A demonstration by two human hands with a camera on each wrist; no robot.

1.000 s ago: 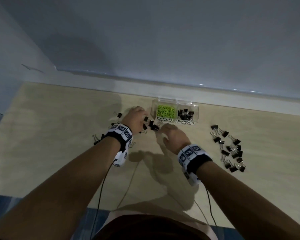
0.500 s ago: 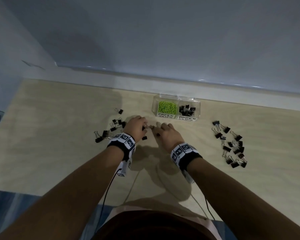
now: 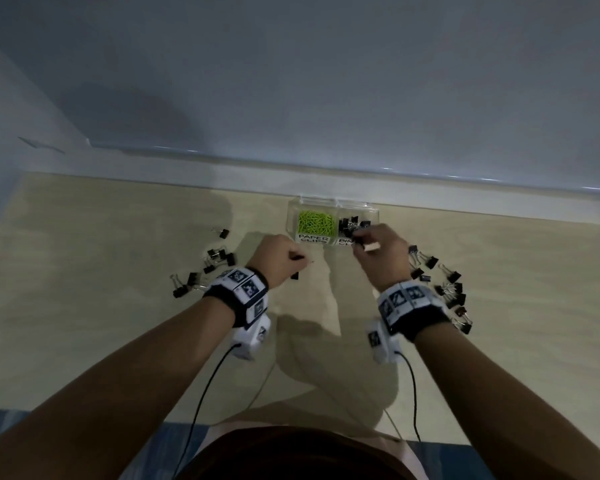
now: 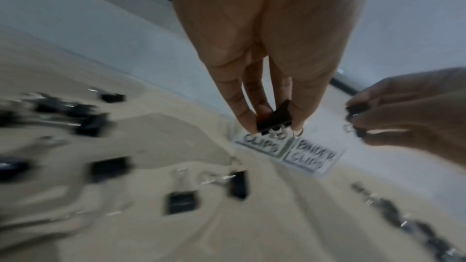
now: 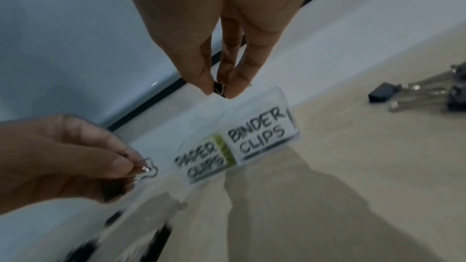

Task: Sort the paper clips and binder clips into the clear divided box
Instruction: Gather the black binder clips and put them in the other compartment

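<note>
Paper clips (image 3: 316, 222) already fill the box's (image 3: 333, 206) left half. Right hand (image 3: 383, 252) pinches a binder clip (image 5: 219, 87) over the right half; left hand (image 3: 278, 255) pinches another (image 4: 273, 121). Many binder clips (image 3: 445, 289) remain on the counter (image 3: 118, 341) either side.

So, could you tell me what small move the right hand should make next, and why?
Probably let go: the right hand pinches a black binder clip at the front of the clear divided box, by the section labelled BINDER CLIPS, where black clips already lie. Easing it fully over that section and releasing would drop it in. The left hand holds its own binder clip, short of the box.
</note>
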